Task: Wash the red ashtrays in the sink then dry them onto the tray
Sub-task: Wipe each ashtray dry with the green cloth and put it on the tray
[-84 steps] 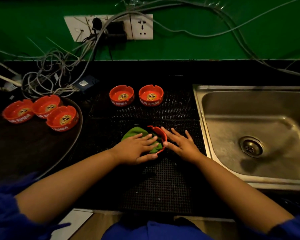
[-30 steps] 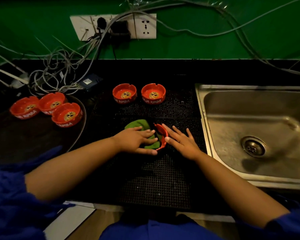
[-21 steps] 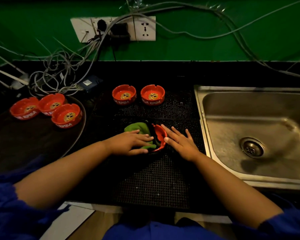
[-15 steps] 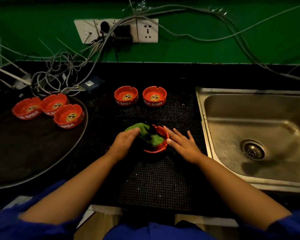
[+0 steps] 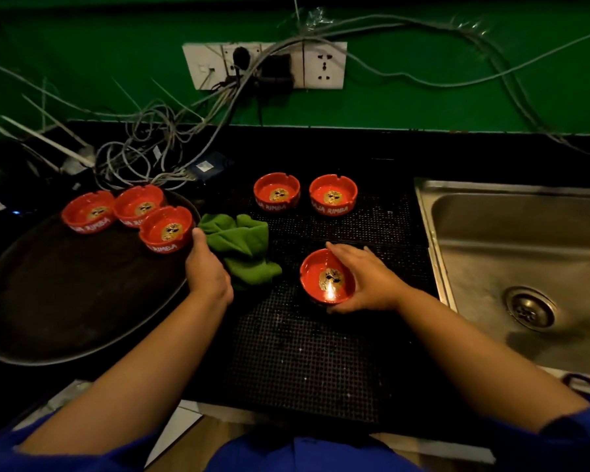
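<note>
At 3 o'clock we have the steel sink (image 5: 484,233), at 9 o'clock the dark round tray (image 5: 65,301) carrying three red ashtrays (image 5: 138,206) along its 1 o'clock rim, and between them the black mesh mat (image 5: 304,352) with two more ashtrays (image 5: 276,194) side by side at its 12 o'clock end. The green cloth (image 5: 242,247) lies bunched at the mat's 10 o'clock corner, and our left hand (image 5: 206,270) rests against its left edge with fingers buried in the folds, so we cannot tell whether it grips. Our right hand (image 5: 372,281) grasps the sixth ashtray (image 5: 327,277) by its right rim near the mat's centre, tilted toward us.
</note>
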### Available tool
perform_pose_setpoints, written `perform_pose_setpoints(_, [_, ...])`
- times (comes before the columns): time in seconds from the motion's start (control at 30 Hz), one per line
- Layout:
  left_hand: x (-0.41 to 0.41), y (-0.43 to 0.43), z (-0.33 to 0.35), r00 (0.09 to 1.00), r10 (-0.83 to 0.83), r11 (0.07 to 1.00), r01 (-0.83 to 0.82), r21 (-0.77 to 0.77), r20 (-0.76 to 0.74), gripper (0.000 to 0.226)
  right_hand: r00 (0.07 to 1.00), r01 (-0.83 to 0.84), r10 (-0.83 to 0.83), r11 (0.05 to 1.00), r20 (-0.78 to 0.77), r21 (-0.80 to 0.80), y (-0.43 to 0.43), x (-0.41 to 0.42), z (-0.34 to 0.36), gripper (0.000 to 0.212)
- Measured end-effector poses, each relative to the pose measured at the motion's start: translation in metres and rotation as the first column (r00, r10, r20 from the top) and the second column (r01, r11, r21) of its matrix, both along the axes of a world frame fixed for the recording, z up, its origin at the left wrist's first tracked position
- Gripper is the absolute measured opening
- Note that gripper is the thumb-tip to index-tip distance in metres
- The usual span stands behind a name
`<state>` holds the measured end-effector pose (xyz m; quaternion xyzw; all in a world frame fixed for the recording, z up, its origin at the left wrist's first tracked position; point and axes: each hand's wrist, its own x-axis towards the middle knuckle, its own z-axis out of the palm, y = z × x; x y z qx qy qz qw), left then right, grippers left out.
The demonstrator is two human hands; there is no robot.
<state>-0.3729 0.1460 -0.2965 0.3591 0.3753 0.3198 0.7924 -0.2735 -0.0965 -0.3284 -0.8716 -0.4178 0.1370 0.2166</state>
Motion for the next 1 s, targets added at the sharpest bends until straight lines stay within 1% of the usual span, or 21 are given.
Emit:
perform_pose_setpoints(0.07, [0.002, -0.006, 0.005, 1.000, 0.013, 1.000, -0.012, 0.013, -0.029, 0.030, 0.964, 0.257, -0.261, 0.964, 0.058, 0.061, 0.008, -0.018, -0.002, 0.123])
perform_pose_setpoints(0.13, [0.002, -0.017, 0.012, 0.998, -0.002, 0.996, 0.008, 0.084, -0.069, 0.029, 0.853, 0.509, -0.519, 0.852, 0.057, 0.125, 0.016, -0.042, -0.006, 0.127])
perform_pose_setpoints(0.17, [0.002, -0.025, 0.017, 0.995, -0.019, 0.988, 0.034, 0.150, -0.098, 0.029, 0.818, 0.567, -0.575, 0.814, 0.031, 0.128, 0.018, -0.051, -0.007, 0.130])
perform_pose_setpoints(0.23, [-0.002, -0.044, 0.025, 0.984, -0.086, 0.936, 0.134, 0.325, -0.159, 0.029, 0.809, 0.588, -0.586, 0.802, -0.052, 0.103, 0.016, -0.058, -0.010, 0.129])
perform_pose_setpoints(0.27, [-0.005, -0.056, 0.027, 0.970, -0.158, 0.882, 0.223, 0.414, -0.186, 0.029, 0.810, 0.586, -0.575, 0.804, -0.113, 0.107, 0.012, -0.057, -0.010, 0.124])
perform_pose_setpoints(0.3, [-0.006, -0.066, 0.027, 0.940, -0.267, 0.794, 0.340, 0.504, -0.213, 0.029, 0.811, 0.581, -0.558, 0.803, -0.176, 0.132, 0.006, -0.053, -0.009, 0.114])
perform_pose_setpoints(0.33, [-0.005, -0.076, 0.023, 0.873, -0.403, 0.661, 0.485, 0.572, -0.275, 0.026, 0.813, 0.574, -0.533, 0.801, -0.234, 0.170, 0.001, -0.049, -0.009, 0.101])
perform_pose_setpoints(0.37, [-0.003, -0.084, 0.016, 0.735, -0.523, 0.428, 0.664, 0.613, -0.431, 0.027, 0.814, 0.569, -0.508, 0.794, -0.280, 0.214, -0.005, -0.044, -0.008, 0.088])
perform_pose_setpoints(0.4, [0.000, -0.090, 0.007, 0.525, -0.512, 0.044, 0.807, 0.589, -0.680, 0.038, 0.815, 0.565, -0.485, 0.786, -0.316, 0.251, -0.011, -0.041, -0.009, 0.074])
perform_pose_setpoints(0.43, [0.003, -0.094, -0.004, 0.344, -0.343, -0.318, 0.833, 0.452, -0.874, 0.054, 0.814, 0.565, -0.466, 0.776, -0.346, 0.282, -0.016, -0.038, -0.010, 0.064])
perform_pose_setpoints(0.47, [0.004, -0.096, -0.013, 0.291, -0.140, -0.543, 0.777, 0.319, -0.946, 0.065, 0.813, 0.564, -0.450, 0.766, -0.370, 0.307, -0.021, -0.035, -0.012, 0.060])
perform_pose_setpoints(0.5, [0.003, -0.096, -0.017, 0.329, -0.013, -0.642, 0.721, 0.260, -0.944, 0.073, 0.814, 0.561, -0.434, 0.758, -0.386, 0.333, -0.025, -0.033, -0.014, 0.061])
perform_pose_setpoints(0.53, [0.001, -0.095, -0.016, 0.396, 0.046, -0.667, 0.695, 0.267, -0.917, 0.081, 0.820, 0.552, -0.417, 0.758, -0.392, 0.349, -0.029, -0.032, -0.016, 0.064])
perform_pose_setpoints(0.57, [0.000, -0.091, -0.017, 0.443, 0.065, -0.665, 0.687, 0.292, -0.894, 0.090, 0.833, 0.530, -0.396, 0.771, -0.387, 0.354, -0.032, -0.031, -0.018, 0.065])
perform_pose_setpoints(0.63, [-0.001, -0.085, -0.018, 0.421, 0.085, -0.677, 0.689, 0.258, -0.903, 0.105, 0.873, 0.456, -0.338, 0.822, -0.351, 0.342, -0.037, -0.031, -0.025, 0.068])
perform_pose_setpoints(0.67, [-0.001, -0.085, -0.018, 0.398, 0.108, -0.684, 0.694, 0.223, -0.911, 0.106, 0.895, 0.413, -0.311, 0.847, -0.318, 0.335, -0.038, -0.032, -0.029, 0.073])
perform_pose_setpoints(0.7, [0.001, -0.086, -0.018, 0.372, 0.128, -0.688, 0.701, 0.187, -0.920, 0.100, 0.912, 0.383, -0.297, 0.865, -0.284, 0.326, -0.039, -0.032, -0.033, 0.079])
perform_pose_setpoints(0.77, [0.009, -0.092, -0.016, 0.316, 0.160, -0.683, 0.719, 0.126, -0.935, 0.082, 0.921, 0.369, -0.298, 0.876, -0.253, 0.311, -0.039, -0.031, -0.037, 0.078])
perform_pose_setpoints(0.83, [0.020, -0.102, -0.016, 0.309, 0.161, -0.682, 0.721, 0.120, -0.937, 0.078, 0.921, 0.368, -0.297, 0.877, -0.251, 0.310, -0.039, -0.030, -0.038, 0.074])
perform_pose_setpoints(0.93, [0.030, -0.114, -0.017, 0.263, 0.117, -0.667, 0.736, 0.120, -0.958, 0.074, 0.920, 0.364, -0.290, 0.883, -0.265, 0.297, -0.039, -0.030, -0.036, 0.075])
perform_pose_setpoints(1.0, [0.030, -0.113, -0.014, 0.234, 0.077, -0.702, 0.704, 0.114, -0.969, 0.067, 0.915, 0.369, -0.289, 0.879, -0.281, 0.301, -0.040, -0.030, -0.036, 0.074])
